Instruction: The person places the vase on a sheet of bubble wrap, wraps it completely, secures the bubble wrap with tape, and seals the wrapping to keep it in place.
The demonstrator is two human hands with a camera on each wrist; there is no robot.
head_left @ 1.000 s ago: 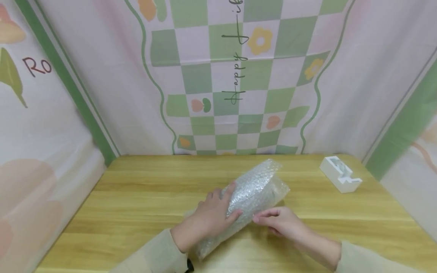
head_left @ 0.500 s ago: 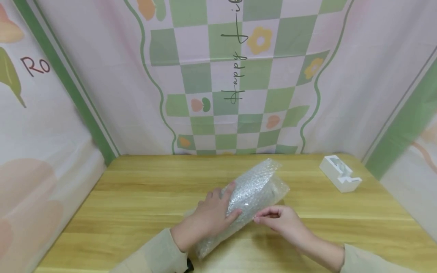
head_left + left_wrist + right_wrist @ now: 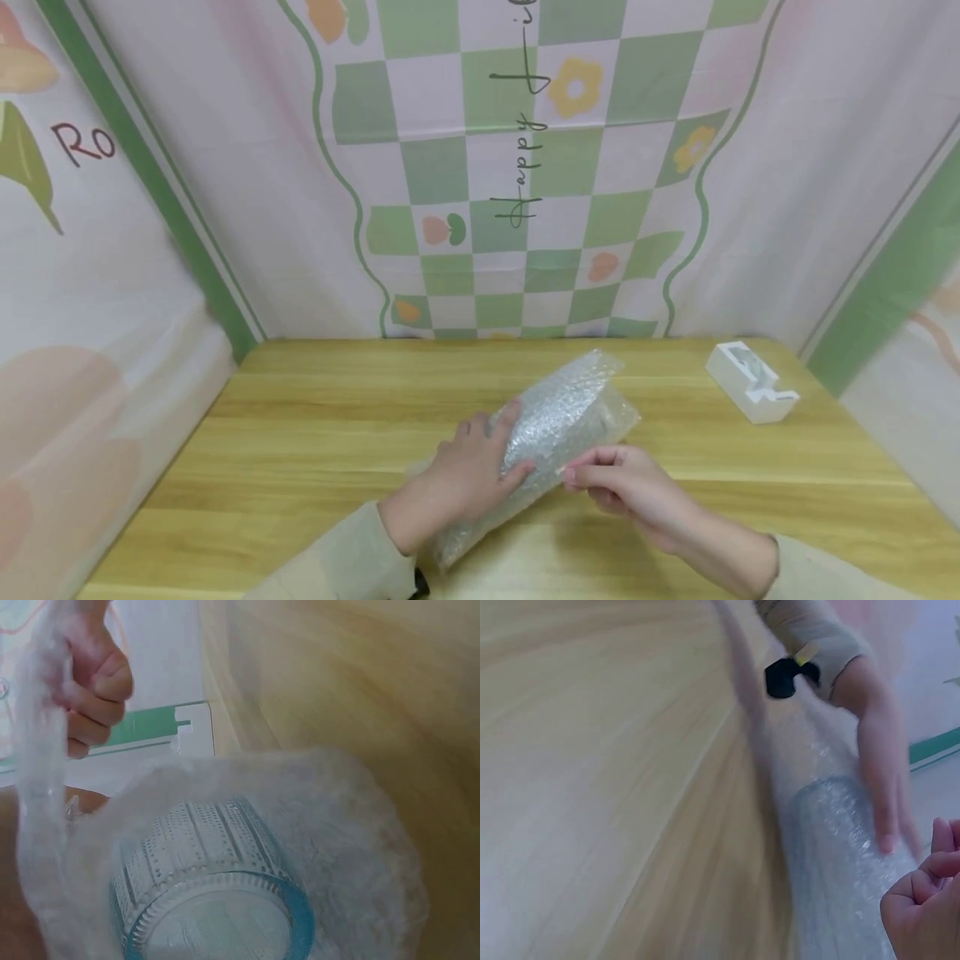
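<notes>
A roll of clear bubble wrap point(image 3: 562, 417) lies slantwise on the wooden table. Inside it, the left wrist view shows a bluish ribbed and dotted glass point(image 3: 214, 915), seen at its round end. My left hand point(image 3: 465, 471) rests on top of the roll with thumb and fingers spread. At the roll's near edge, my right hand point(image 3: 626, 487) pinches the wrap's margin between thumb and forefinger, its other fingers curled in. Both hands show beside the roll in the right wrist view; what lies between the right fingertips is hidden there.
A white tape dispenser point(image 3: 750, 383) stands at the table's back right. Printed cloth point(image 3: 300, 275) hangs behind and along both sides of the wooden table point(image 3: 315, 417). Something small and black point(image 3: 784, 677) sits under the left wrist.
My right hand has shifted slightly to the right, its wrist swinging outward, with the fingertips still at the roll's near edge. The left hand and the roll stay put.
</notes>
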